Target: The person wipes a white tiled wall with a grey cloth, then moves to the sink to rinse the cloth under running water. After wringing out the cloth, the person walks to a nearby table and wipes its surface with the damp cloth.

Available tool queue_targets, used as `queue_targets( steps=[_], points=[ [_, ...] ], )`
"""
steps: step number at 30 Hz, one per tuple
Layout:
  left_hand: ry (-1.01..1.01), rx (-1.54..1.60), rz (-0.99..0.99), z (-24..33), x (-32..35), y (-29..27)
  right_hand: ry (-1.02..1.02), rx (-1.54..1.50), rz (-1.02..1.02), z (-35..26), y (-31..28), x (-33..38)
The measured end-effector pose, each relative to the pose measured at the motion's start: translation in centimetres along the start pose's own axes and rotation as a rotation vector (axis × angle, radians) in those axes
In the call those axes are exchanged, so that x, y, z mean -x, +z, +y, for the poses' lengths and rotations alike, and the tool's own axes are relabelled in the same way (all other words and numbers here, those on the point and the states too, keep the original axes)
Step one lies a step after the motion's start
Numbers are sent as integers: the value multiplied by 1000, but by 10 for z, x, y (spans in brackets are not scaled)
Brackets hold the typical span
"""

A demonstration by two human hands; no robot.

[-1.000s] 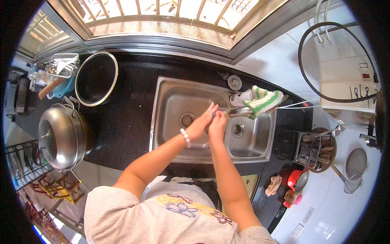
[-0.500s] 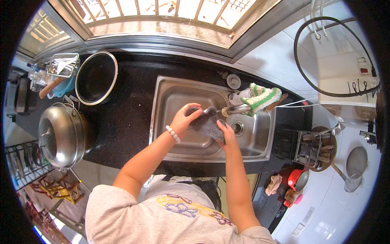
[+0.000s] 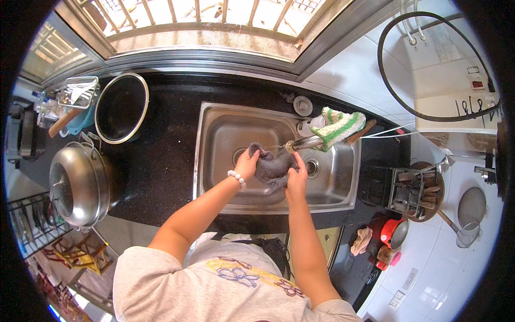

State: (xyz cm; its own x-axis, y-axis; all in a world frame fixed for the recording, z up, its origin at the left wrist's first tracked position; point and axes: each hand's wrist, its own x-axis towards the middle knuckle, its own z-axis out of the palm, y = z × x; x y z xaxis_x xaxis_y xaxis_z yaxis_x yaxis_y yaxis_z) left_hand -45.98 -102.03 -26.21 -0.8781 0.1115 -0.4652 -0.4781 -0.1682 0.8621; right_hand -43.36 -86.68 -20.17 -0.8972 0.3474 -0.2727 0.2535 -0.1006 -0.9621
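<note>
A wet-looking dark grey cloth is stretched between my two hands above the steel sink. My left hand, with a white bead bracelet at the wrist, grips its left side. On the opposite side my right hand is closed on the cloth, its index finger pointing up toward the tap spout. The tap reaches over the sink from the right, just above the cloth, and water seems to run from it. A green and white striped knitted cloth drapes over the tap.
A black round pot and a lidded steel wok stand on the dark counter at left. A small white dish sits behind the sink. At right are a utensil rack and a red pan.
My left hand has come down a little and now pinches the cloth at its left edge. The cloth hangs more bunched, and my right index finger has straightened upward.
</note>
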Motion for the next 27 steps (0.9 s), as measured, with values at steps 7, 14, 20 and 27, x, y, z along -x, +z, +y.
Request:
queue_targets(
  steps=[7,14,20,27],
  points=[
    [-367,277,-91,-25,-37,19,-331,505,-41,-22,56,15],
    [1,-92,-120,-29,-25,33,-286,675,255,17,49,-42],
    [-411,903,-501,-42,-55,6,-342,764,84,1,81,-6],
    [180,-233,-12,-33,-35,31,-271,679,166,24,55,-30]
  ],
)
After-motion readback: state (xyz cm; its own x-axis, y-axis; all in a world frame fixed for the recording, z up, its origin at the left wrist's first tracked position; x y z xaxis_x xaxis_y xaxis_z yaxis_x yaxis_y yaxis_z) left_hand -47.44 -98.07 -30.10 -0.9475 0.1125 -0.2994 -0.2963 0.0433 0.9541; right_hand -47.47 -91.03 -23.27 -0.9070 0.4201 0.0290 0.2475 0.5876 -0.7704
